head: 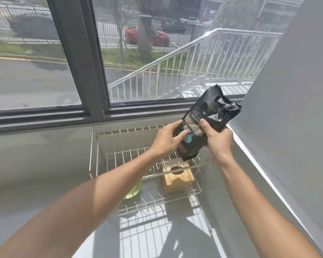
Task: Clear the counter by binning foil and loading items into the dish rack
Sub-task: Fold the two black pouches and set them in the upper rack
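Both my hands hold a black foil coffee bag [211,116] with gold lettering and a teal dot, tilted with its crumpled top to the upper right, above the back right of the wire dish rack [108,146]. My left hand [168,140] grips its left edge and my right hand [217,137] grips its right side from underneath. Inside the rack lie a wooden box with a round hole [177,177] at the right and a green plate [133,190], partly hidden behind my left forearm.
The rack stands on a grey counter [35,183] under a large window with a dark frame [86,75]. A grey wall [291,112] closes the right side, close to the rack's right edge.
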